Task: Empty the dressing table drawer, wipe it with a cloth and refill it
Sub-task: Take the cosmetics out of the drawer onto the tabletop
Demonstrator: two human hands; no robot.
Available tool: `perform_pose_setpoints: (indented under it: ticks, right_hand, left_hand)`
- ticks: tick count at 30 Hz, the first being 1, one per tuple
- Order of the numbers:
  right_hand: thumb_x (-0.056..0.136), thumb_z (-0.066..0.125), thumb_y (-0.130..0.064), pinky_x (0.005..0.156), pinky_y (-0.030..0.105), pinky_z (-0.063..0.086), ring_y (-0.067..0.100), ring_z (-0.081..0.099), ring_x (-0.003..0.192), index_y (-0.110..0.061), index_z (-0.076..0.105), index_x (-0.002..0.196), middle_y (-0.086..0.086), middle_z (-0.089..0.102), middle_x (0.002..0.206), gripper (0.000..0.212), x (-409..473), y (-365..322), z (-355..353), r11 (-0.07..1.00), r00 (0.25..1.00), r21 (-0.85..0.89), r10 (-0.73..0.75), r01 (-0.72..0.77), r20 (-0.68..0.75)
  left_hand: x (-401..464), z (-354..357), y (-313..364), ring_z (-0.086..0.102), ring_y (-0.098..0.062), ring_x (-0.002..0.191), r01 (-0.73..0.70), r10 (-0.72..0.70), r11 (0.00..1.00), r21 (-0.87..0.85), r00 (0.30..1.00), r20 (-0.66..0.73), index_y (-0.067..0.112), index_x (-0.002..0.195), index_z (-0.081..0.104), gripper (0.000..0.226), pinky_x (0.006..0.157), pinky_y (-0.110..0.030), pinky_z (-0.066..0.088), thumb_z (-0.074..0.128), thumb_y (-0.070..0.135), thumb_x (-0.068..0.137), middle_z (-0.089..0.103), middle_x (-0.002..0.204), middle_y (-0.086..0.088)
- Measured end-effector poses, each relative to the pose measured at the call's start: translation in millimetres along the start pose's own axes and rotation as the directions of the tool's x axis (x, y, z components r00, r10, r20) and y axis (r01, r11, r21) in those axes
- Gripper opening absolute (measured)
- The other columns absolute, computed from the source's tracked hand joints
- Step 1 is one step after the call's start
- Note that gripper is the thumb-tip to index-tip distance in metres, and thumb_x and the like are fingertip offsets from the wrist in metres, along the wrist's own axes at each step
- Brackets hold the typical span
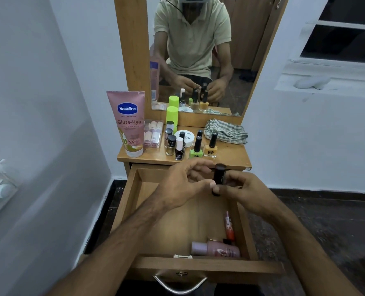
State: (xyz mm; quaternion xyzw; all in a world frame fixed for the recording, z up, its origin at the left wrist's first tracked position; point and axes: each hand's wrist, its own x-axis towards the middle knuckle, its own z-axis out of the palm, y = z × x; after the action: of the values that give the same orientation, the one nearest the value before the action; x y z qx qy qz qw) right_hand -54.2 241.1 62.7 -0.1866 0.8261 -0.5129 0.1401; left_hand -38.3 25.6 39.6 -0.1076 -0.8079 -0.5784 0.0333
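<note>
**Drawer half emptied, both hands on one little black tube**

So the drawer [134, 189] is pulled right out and both hands are held over its far end. The right hand [239, 189] has its fingers curled around a small black tube [219, 178], held upright. The left hand [183, 184] comes in from the other side with the thumb tip touching the bottom of that tube, the other fingers loosely bent above it.

Still in the drawer, all at the near right corner: a pink bottle [215, 248] lying on its side against the front wall, an orange-red tube [228, 227] along the right wall, and something small and white [182, 256] tucked at the front edge, can't tell what it is.

The tabletop [230, 157] is pretty crowded. The Vaseline tube [127, 122] stands at the left edge, with a clear box [152, 133] just beside it. Then there's a cluster of nail polish bottles [196, 146] along the front edge, a green can [172, 118] and a white round tub [186, 136] behind those. The striped cloth [226, 131] sits bunched at the back right corner, below the mirror [198, 50].
</note>
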Motion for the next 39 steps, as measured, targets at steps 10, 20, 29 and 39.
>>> perform_pose_setpoints:
  ticks: [10, 20, 29, 39]
  right_hand:
    - [0.089, 0.077, -0.027, 0.076, 0.028, 0.051, 0.013, 0.067, 0.091, -0.023, 0.072, 0.115, -0.007, 0.071, 0.101, 0.027, 63, 8, -29, 0.957, 0.895, -0.265, -0.011, -0.121, -0.446]
    - [0.086, 0.078, -0.014, 0.098, 0.024, 0.051, 0.007, 0.068, 0.107, -0.017, 0.070, 0.129, -0.005, 0.075, 0.116, 0.043, 95, 14, -21, 0.988, 0.867, -0.114, 0.032, -0.101, -0.497]
    - [0.096, 0.066, -0.009, 0.097, 0.022, 0.054, 0.006, 0.064, 0.107, -0.014, 0.064, 0.135, -0.005, 0.069, 0.119, 0.039, 64, 24, -8, 0.992, 0.827, -0.105, -0.005, -0.065, -0.562]
    - [0.098, 0.065, -0.023, 0.087, 0.018, 0.051, -0.007, 0.059, 0.101, -0.036, 0.067, 0.114, -0.024, 0.063, 0.105, 0.021, -11, 37, 39, 0.922, 0.994, -0.374, 0.108, -0.098, 0.007]
  left_hand:
    - [-6, 11, -21, 0.064, 0.003, 0.088, 0.073, -0.093, 0.969, 0.238, 0.993, 0.071, 0.032, 0.118, 0.069, 0.029, 0.081, -0.022, 0.056, 0.075, 0.033, 0.089, 0.071, 0.102, 0.019]
    - [-14, 26, -24, 0.063, 0.003, 0.094, 0.100, -0.283, 0.880, 0.464, 0.895, 0.345, 0.031, 0.121, 0.068, 0.032, 0.087, -0.026, 0.055, 0.073, 0.033, 0.091, 0.070, 0.112, 0.016]
    - [-11, 55, -13, 0.064, -0.008, 0.103, 0.097, -0.497, 0.786, 0.611, 0.686, 0.531, 0.025, 0.109, 0.072, 0.021, 0.097, -0.040, 0.054, 0.072, 0.037, 0.091, 0.071, 0.112, 0.009]
    - [-22, 25, -16, 0.067, -0.012, 0.101, 0.112, -0.652, 0.686, 0.719, 0.534, 0.539, 0.031, 0.114, 0.065, 0.034, 0.089, -0.031, 0.055, 0.078, 0.028, 0.082, 0.071, 0.102, 0.011]
